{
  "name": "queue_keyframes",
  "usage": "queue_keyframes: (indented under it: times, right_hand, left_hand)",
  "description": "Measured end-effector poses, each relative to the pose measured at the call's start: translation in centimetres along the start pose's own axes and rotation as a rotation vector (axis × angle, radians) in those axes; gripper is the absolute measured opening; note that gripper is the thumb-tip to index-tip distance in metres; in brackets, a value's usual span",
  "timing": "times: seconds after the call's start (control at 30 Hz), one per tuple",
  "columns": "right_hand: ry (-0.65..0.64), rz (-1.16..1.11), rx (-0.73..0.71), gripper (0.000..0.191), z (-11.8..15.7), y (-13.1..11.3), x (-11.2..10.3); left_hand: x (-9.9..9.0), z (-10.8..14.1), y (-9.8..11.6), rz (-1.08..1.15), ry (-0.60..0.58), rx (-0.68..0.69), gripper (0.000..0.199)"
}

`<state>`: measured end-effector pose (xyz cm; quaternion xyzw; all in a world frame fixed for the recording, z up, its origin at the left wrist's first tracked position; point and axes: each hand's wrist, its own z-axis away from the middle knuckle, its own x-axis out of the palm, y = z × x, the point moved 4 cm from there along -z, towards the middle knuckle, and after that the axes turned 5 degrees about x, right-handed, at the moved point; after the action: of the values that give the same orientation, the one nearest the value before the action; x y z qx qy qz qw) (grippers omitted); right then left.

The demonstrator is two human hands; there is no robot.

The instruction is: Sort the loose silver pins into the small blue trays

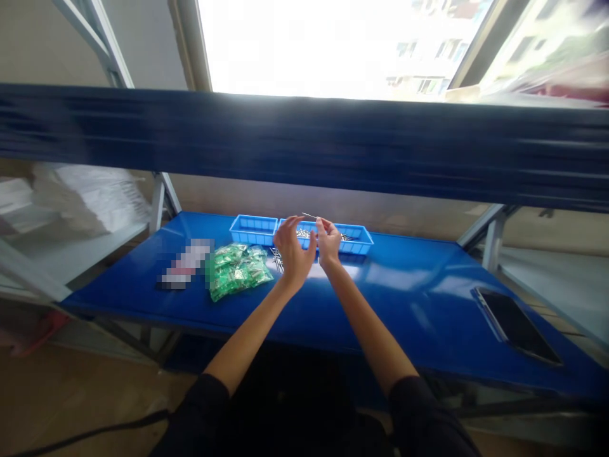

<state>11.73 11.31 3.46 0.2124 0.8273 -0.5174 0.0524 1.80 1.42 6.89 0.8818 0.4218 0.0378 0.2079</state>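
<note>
A thin metal rod (309, 216) is pinched at one end in my right hand (328, 242), its free end pointing left. My left hand (292, 252) is beside it with thumb and fingers apart, the fingertips close to the rod's free end; whether they touch it is unclear. Both hands are raised in front of a blue divided tray (359, 246) holding loose small metal pieces (303, 234). More dark, thin metal pieces (276, 260) lie on the table to the left of my left hand, partly hidden by it.
Green clear-wrapped packets (240, 273) are heaped on the blue table (399, 304) at left, beside a blurred-out item (186, 263). At the right lies a dark phone (516, 324). A blue shelf beam (304, 143) crosses above the table, between grey metal supports.
</note>
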Motion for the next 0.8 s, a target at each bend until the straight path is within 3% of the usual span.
queue_keyframes:
  times: [0.17, 0.27, 0.4, 0.5, 0.53, 0.8]
  right_hand:
    - [0.164, 0.139, -0.051, 0.027, -3.0, -1.1, -0.9]
    - [-0.021, 0.227, -0.065, 0.016, -3.2, -1.2, -0.5]
    - [-0.113, 0.252, -0.131, 0.019, -1.0, -1.1, -1.3]
    - [-0.473, 0.199, -0.194, 0.019, 1.6, -0.8, -0.4]
    - [-0.536, 0.178, -0.197, 0.019, 2.3, -0.6, -0.2]
    - [-0.560, 0.321, -0.129, 0.014, 4.8, 0.8, 1.3]
  left_hand:
    - [-2.4, -1.6, -3.4, -0.091, 0.023, -0.056, 0.029]
    - [-3.6, -1.5, -5.0, -0.117, 0.005, -0.050, 0.025]
    - [-4.4, -1.2, -7.1, -0.114, -0.034, -0.096, 0.018]
    - [-3.8, -1.2, -7.8, -0.095, -0.088, -0.100, 0.015]
    - [-3.4, -1.3, -7.8, -0.087, -0.113, -0.091, 0.014]
    - [0.3, -1.2, -8.1, 0.062, -0.268, -0.083, 0.021]
